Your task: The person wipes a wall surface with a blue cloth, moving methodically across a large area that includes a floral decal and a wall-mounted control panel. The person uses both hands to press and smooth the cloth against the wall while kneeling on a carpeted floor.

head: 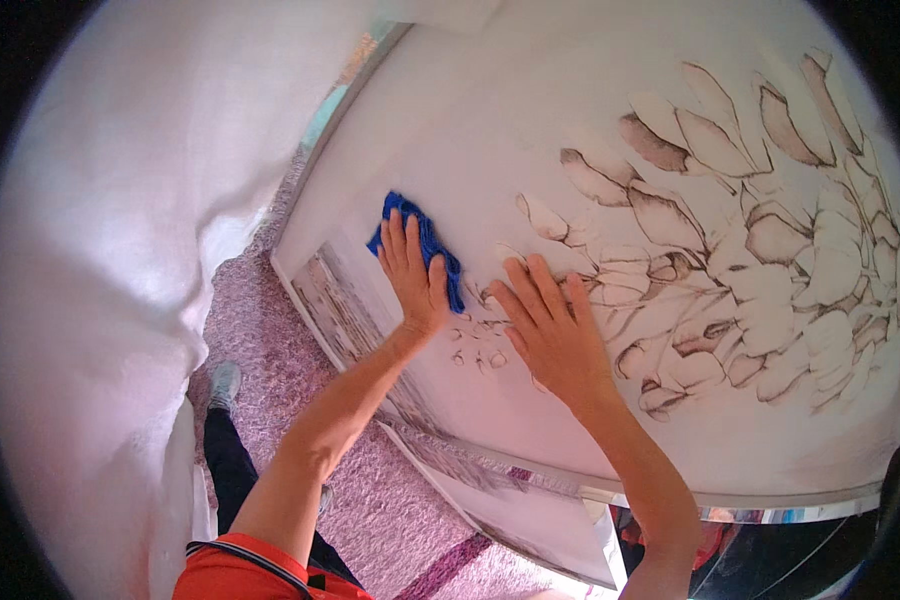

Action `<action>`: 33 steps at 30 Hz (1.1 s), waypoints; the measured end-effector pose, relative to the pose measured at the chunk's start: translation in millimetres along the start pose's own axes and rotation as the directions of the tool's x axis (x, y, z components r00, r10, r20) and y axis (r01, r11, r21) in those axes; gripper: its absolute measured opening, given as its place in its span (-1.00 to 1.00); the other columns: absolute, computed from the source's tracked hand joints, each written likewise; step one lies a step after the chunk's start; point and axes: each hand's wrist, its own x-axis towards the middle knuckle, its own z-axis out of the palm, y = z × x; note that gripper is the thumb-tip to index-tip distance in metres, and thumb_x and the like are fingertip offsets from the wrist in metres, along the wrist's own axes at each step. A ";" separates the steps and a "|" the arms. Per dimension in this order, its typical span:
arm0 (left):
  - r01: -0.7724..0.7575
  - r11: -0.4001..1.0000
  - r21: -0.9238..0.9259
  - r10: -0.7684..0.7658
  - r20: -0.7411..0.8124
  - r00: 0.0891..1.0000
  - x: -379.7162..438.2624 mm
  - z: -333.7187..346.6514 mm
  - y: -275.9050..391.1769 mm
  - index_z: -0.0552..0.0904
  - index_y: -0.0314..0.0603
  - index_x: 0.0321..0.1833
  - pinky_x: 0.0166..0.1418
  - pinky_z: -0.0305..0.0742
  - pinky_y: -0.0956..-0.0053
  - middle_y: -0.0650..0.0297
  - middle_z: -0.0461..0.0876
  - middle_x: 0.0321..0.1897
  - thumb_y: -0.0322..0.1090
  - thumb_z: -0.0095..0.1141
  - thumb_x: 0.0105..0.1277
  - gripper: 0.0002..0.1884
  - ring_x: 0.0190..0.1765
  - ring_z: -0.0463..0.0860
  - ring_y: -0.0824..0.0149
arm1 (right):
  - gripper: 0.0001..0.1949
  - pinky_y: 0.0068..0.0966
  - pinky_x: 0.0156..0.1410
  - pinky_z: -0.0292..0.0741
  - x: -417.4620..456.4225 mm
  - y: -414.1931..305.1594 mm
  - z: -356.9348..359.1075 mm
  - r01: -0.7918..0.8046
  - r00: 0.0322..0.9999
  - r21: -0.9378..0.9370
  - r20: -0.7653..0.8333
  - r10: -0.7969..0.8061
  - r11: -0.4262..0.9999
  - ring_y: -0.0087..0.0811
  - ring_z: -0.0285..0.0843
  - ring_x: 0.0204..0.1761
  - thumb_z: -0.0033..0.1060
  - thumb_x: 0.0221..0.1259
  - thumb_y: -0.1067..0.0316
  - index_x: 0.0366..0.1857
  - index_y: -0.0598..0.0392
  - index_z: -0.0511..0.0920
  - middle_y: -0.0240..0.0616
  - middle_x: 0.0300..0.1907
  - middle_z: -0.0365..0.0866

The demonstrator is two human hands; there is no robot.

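A large pale canvas print (480,135) with brown line-drawn leaves and flowers fills the view in front of me. My left hand (412,274) presses a crumpled blue cloth (439,255) against its pale surface, left of the drawn flowers. The cloth shows above the fingers and to the right of the thumb. To the right, my right hand (547,322) rests with fingers spread on the drawn stems and holds nothing.
White fabric (105,225) hangs along the left. Below lies a pink shaggy rug (262,322) with a shoe (225,382) on it. Another picture panel (525,517) stands behind the print's lower edge, and dark shiny objects lie at the lower right.
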 end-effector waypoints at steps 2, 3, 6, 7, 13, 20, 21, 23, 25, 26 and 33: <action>0.199 0.980 -0.021 -0.200 -0.042 0.979 -16.3 3.4 3.5 0.14 -0.14 0.79 0.74 -0.26 -0.27 -0.03 -0.03 0.82 0.09 -0.31 0.75 -0.30 0.80 -0.09 -0.19 | -0.35 0.03 0.78 -0.06 1.7 -1.0 2.0 -0.002 0.999 -0.003 -0.049 0.002 1.000 -0.14 -0.12 0.81 0.03 0.61 -0.05 0.68 -0.09 0.30 -0.23 0.79 0.04; 0.301 0.953 -0.033 -0.302 -0.047 0.952 -22.1 3.9 11.4 0.14 -0.14 0.79 0.73 -0.25 -0.28 -0.02 -0.03 0.82 0.09 -0.33 0.76 -0.31 0.80 -0.09 -0.19 | -0.35 0.03 0.78 -0.05 -1.5 -2.6 1.9 -0.008 0.998 0.002 -0.061 0.009 1.000 -0.14 -0.12 0.81 0.04 0.59 -0.03 0.68 -0.07 0.30 -0.21 0.79 0.04; 0.463 0.884 -0.068 -0.466 -0.050 0.883 -26.5 7.0 30.8 0.11 -0.20 0.79 0.76 -0.19 -0.15 -0.07 -0.01 0.80 0.00 -0.32 0.78 -0.33 0.80 -0.04 -0.11 | -0.32 0.05 0.78 -0.03 0.0 0.5 -0.6 0.013 0.999 -0.009 -0.045 -0.014 1.000 -0.11 -0.09 0.81 0.09 0.52 0.01 0.67 -0.03 0.31 -0.17 0.79 0.05; 0.508 0.858 -0.076 -0.513 -0.056 0.857 -25.4 9.1 37.9 0.11 -0.23 0.79 0.78 -0.17 -0.08 -0.10 0.00 0.79 -0.03 -0.31 0.79 -0.35 0.79 -0.01 -0.08 | -0.32 0.05 0.78 -0.03 -0.5 0.2 0.7 0.014 0.998 0.008 -0.058 -0.013 1.000 -0.10 -0.08 0.80 0.10 0.50 0.03 0.66 -0.02 0.33 -0.16 0.78 0.07; 0.272 0.962 -0.037 -0.272 0.003 0.962 -43.7 9.5 67.7 0.11 -0.21 0.79 0.72 -0.27 -0.31 -0.08 -0.05 0.81 0.07 -0.34 0.74 -0.29 0.80 -0.13 -0.25 | -0.35 0.05 0.78 -0.01 -2.5 0.4 2.1 0.014 0.993 0.032 -0.116 -0.010 0.999 -0.08 -0.01 0.79 0.10 0.46 0.07 0.60 0.03 0.41 -0.15 0.74 0.17; -0.164 0.985 -0.049 0.167 0.058 0.984 4.0 4.5 59.4 0.19 -0.21 0.76 0.72 -0.35 -0.33 -0.12 -0.04 0.81 0.12 -0.29 0.72 -0.27 0.80 -0.13 -0.25 | -0.38 0.05 0.74 0.04 -7.3 0.5 -4.9 -0.035 0.995 -0.121 -0.093 0.024 0.992 -0.22 0.00 0.78 0.10 0.56 -0.07 0.60 -0.07 0.43 -0.28 0.74 0.18; -0.194 0.979 -0.058 0.197 0.070 0.978 6.3 3.1 56.3 0.19 -0.21 0.76 0.72 -0.36 -0.33 -0.11 -0.05 0.81 0.14 -0.30 0.72 -0.27 0.80 -0.13 -0.25 | -0.38 0.04 0.74 0.03 -7.0 0.5 -4.9 -0.045 0.994 -0.128 -0.107 0.032 0.991 -0.24 0.00 0.78 0.10 0.56 -0.08 0.60 -0.08 0.43 -0.30 0.74 0.18; -0.251 0.965 -0.077 0.258 0.094 0.962 11.1 1.7 50.8 0.18 -0.19 0.77 0.72 -0.39 -0.33 -0.10 -0.05 0.81 0.18 -0.30 0.73 -0.25 0.81 -0.14 -0.25 | -0.36 -0.01 0.77 -0.05 -21.9 -0.2 -8.0 -0.096 0.994 -0.031 -0.061 0.094 0.995 -0.25 -0.03 0.79 0.08 0.54 -0.04 0.63 -0.07 0.38 -0.32 0.75 0.15; -0.265 0.962 -0.063 0.270 0.094 0.958 5.9 1.6 41.1 0.19 -0.18 0.77 0.72 -0.39 -0.35 -0.10 -0.05 0.81 0.21 -0.32 0.73 -0.24 0.81 -0.15 -0.25 | -0.35 -0.04 0.78 -0.08 -40.3 2.8 -10.9 -0.110 0.993 0.013 -0.036 0.110 0.994 -0.27 -0.03 0.79 0.07 0.55 -0.03 0.65 -0.09 0.35 -0.34 0.76 0.13; -0.268 0.962 -0.058 0.273 0.092 0.958 0.3 2.0 37.3 0.19 -0.18 0.77 0.71 -0.40 -0.36 -0.10 -0.05 0.81 0.22 -0.32 0.73 -0.24 0.81 -0.15 -0.25 | -0.35 -0.03 0.77 -0.07 -50.6 6.0 -11.3 -0.108 0.994 0.012 -0.033 0.108 0.994 -0.29 -0.03 0.79 0.07 0.56 -0.05 0.66 -0.12 0.34 -0.35 0.76 0.12; -0.429 0.899 -0.089 0.437 0.129 0.890 -10.6 4.6 40.8 0.36 -0.13 0.67 0.70 -0.39 -0.42 -0.20 0.08 0.75 0.28 -0.32 0.71 -0.26 0.76 -0.03 -0.39 | -0.37 0.07 0.63 0.13 -78.9 13.7 -8.1 -0.083 0.996 -0.102 -0.029 0.081 0.991 -0.29 0.09 0.74 0.10 0.55 -0.15 0.64 -0.27 0.41 -0.38 0.74 0.21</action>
